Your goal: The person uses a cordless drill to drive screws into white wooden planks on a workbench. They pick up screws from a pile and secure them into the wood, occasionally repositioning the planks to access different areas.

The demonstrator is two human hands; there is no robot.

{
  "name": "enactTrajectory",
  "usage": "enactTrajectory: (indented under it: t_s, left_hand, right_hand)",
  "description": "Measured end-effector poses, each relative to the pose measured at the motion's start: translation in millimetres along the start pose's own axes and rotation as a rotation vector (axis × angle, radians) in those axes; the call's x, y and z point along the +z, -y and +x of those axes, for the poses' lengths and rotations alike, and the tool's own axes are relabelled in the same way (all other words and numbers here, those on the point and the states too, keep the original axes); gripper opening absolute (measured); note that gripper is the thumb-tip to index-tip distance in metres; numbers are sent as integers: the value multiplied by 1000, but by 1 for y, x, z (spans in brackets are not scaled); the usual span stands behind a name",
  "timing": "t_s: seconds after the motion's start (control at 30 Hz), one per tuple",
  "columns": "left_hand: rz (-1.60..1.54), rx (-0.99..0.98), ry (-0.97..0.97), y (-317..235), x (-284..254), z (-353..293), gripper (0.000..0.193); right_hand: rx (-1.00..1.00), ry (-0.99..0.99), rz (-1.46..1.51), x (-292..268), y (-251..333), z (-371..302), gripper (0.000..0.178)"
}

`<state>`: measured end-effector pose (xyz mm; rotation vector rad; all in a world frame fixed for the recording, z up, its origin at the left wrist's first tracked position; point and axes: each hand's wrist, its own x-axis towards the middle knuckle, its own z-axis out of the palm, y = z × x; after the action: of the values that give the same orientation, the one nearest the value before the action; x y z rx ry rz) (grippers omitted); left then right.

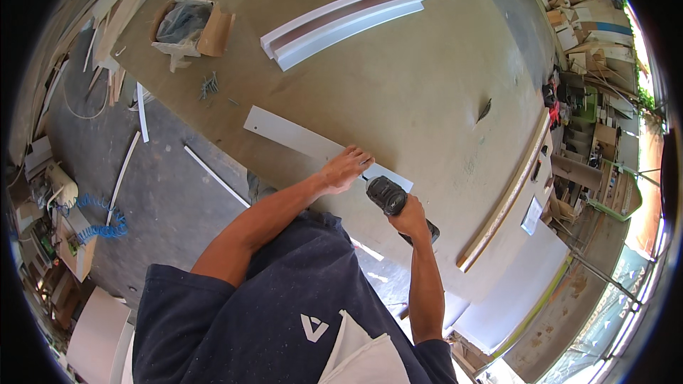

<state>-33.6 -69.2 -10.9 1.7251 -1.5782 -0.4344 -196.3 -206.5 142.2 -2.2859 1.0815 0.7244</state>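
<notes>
A long narrow white board (292, 136) lies near the front edge of the table, with a small dark hole near its far-left end. My left hand (344, 170) is over this board, its fingers bent together close to the drill's tip; what they pinch, if anything, is too small to make out. In my right hand (410, 217) is a black cordless drill (386, 195), gripped by the handle. The drill's front end points left toward my left fingertips, above the board's right part.
On the large table (398, 92), two long white channel-shaped pieces (356, 21) lie at the back. An open carton (186, 27) with plastic inside stands far left, near a pile of screws (208, 86). A long wooden-edged strip (505, 195) lies right. White strips (215, 176) lie on the floor.
</notes>
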Motion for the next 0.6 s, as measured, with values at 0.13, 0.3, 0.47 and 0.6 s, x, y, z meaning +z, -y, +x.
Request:
enactTrajectory:
  t_s: [0.13, 0.3, 0.47, 0.6]
  left_hand:
    - [86, 13, 39, 0, -2, -1, 61]
    - [-95, -109, 25, -10, -8, 4, 57]
    - [-7, -398, 85, -24, -17, 20, 44]
    - [-38, -317, -41, 1, 2, 15, 33]
  right_hand:
    - [-52, -39, 53, 8, -19, -7, 25]
    - [-175, -272, 293, 37, -71, -40, 27]
    - [-56, -343, 619, 47, -64, -84, 39]
    - [-6, -341, 709, 65, -60, -106, 38]
